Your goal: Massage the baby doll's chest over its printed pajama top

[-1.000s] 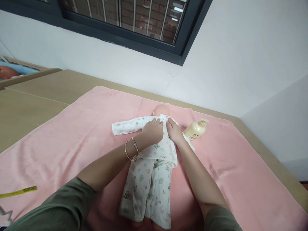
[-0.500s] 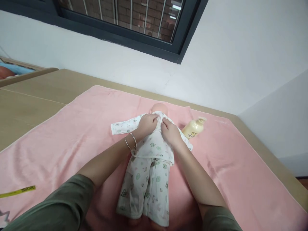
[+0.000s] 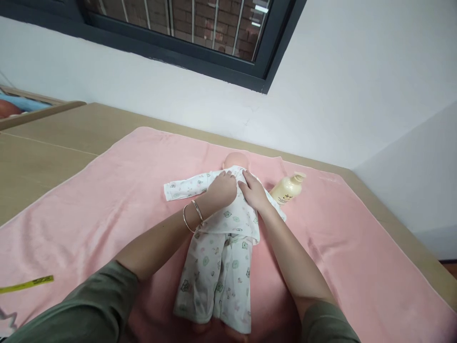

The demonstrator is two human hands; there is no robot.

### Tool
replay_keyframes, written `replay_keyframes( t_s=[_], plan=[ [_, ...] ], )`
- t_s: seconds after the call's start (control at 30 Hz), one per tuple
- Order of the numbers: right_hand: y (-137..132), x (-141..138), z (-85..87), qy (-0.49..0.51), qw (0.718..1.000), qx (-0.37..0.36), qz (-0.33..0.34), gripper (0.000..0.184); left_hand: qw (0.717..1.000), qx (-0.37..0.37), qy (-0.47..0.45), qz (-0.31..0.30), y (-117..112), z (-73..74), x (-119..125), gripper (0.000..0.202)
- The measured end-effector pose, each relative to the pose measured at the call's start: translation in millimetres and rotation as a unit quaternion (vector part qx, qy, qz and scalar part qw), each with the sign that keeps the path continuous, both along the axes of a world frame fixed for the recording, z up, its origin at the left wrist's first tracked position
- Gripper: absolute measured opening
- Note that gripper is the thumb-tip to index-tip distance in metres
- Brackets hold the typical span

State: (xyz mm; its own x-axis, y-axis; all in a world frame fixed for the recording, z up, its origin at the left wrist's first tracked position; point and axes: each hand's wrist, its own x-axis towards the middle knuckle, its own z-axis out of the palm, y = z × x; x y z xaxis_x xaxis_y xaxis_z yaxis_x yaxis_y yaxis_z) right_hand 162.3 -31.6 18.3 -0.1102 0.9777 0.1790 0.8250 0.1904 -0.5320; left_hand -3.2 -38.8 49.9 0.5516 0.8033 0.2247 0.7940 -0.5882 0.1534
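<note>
Going near to far, clock centred on the hands, twelve toward the wall (image 3: 339, 95). Eight o'clock, near edge: grey star-edged thing (image 3: 6, 326), cut off by the view; yellow strip (image 3: 26, 284) just beyond. Both well apart from the hands. Six: feet (image 3: 202, 327) barely showing below trousers (image 3: 233, 281); hem of the top (image 3: 235, 219) overlaps their waist.

Doll (image 3: 236, 160) lies mid-blanket (image 3: 117, 190), head end at twelve. Left hand (image 3: 222, 189) curled on the top, fingers bunched; right hand (image 3: 254, 190) beside it, fingers close, thumb set apart. Both rest near the collar (image 3: 240, 168); whether either pinches cloth, cannot tell.

Risks, as judged: uneven pull between the hands could skew the collar or drag the doll, the blanket being loose and creased. Bangles (image 3: 197, 209) sit close to the top and might snag. Left hand covers part of the top; a twist beneath would go unseen.

Nine: sleeve (image 3: 185, 187), flat, straight out. Four: other sleeve (image 3: 280, 213), partly behind the right forearm (image 3: 285, 247). Three: bottle (image 3: 287, 189), tilted, standing or lying unclear; contact with that sleeve uncertain. A tug there, or an outward sweep, could knock it.

Farther: tan board (image 3: 71, 128); window (image 3: 214, 33) at eleven, barred.
</note>
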Motion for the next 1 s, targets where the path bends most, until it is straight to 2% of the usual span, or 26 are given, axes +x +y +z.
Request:
replay_keyframes(
  t_s=[0.1,0.27,0.37,0.47,0.6,0.83,0.9,1.0],
  plan=[
    [-7.5,-6.0,6.1,-0.017,1.0,0.008,-0.014,0.06,1.0,-0.02,-0.023,-0.005,5.0,4.0,-6.1,0.027],
    [-30.5,-24.8,20.4,-0.077,0.997,0.028,0.007,0.053,0.992,-0.062,-0.092,0.058,22.1,-4.2,-9.6,0.035],
    [-25.3,-19.3,21.1,-0.057,0.998,0.019,0.016,0.051,0.993,-0.049,-0.062,0.083,16.9,-8.7,-3.2,0.036],
    [-8.5,-5.4,14.0,-0.017,1.0,0.009,0.006,0.053,0.998,-0.033,-0.023,0.05,3.6,-8.9,3.2,0.03],
    [-2.5,-2.2,7.3,-0.012,1.0,-0.002,-0.011,0.06,0.999,-0.032,-0.023,-0.002,-3.3,-2.7,2.0,0.023],
    [-42.0,-35.2,16.0,-0.081,0.996,0.01,0.018,0.056,0.983,-0.131,-0.117,0.059,22.1,7.2,-19.8,0.031],
    [-39.8,-33.2,17.1,-0.064,0.998,0.016,0.022,0.054,0.981,-0.138,-0.119,0.071,21.7,9.1,-20.4,0.031],
    [-21.4,-17.3,15.6,-0.013,0.999,0.025,0.03,0.048,0.988,-0.116,-0.073,0.076,7.7,15.2,-13.3,0.03]
  ],
)
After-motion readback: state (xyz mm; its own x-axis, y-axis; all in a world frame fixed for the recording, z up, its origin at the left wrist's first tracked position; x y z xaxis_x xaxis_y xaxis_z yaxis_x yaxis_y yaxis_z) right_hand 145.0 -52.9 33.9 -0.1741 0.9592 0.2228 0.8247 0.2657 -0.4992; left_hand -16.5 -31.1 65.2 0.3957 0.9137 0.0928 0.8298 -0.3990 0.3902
